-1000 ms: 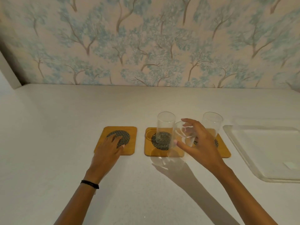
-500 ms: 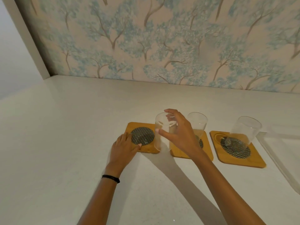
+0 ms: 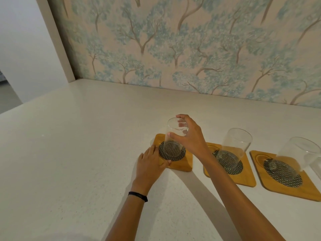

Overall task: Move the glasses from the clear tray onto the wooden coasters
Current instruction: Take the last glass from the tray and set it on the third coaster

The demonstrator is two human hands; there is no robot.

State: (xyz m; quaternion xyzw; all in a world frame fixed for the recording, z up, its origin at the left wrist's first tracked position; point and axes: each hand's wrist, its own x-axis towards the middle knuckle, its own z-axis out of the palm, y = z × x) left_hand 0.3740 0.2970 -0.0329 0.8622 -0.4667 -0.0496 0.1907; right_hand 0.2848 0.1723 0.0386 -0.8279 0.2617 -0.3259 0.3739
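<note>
Three wooden coasters with dark woven centres lie in a row on the white counter. My right hand [image 3: 188,136] grips the rim of a clear glass [image 3: 173,136] that stands upright over the woven centre of the left coaster [image 3: 182,164]. My left hand [image 3: 151,162] lies flat, fingers apart, pressing on that coaster's front left corner. A second glass [image 3: 232,146] stands on the middle coaster [image 3: 243,178], and a third glass [image 3: 295,157] stands on the right coaster [image 3: 278,185]. The clear tray is out of view.
The white counter [image 3: 78,153] stretches left and toward me. A wall with tree-patterned wallpaper [image 3: 191,49] rises behind it, and a white wall panel [image 3: 57,40] meets the counter's far left corner.
My right hand carried the glass leftward from in front of the middle coaster to over the left coaster's centre. My left hand stayed on that coaster. The view swung left, so the tray left the frame.
</note>
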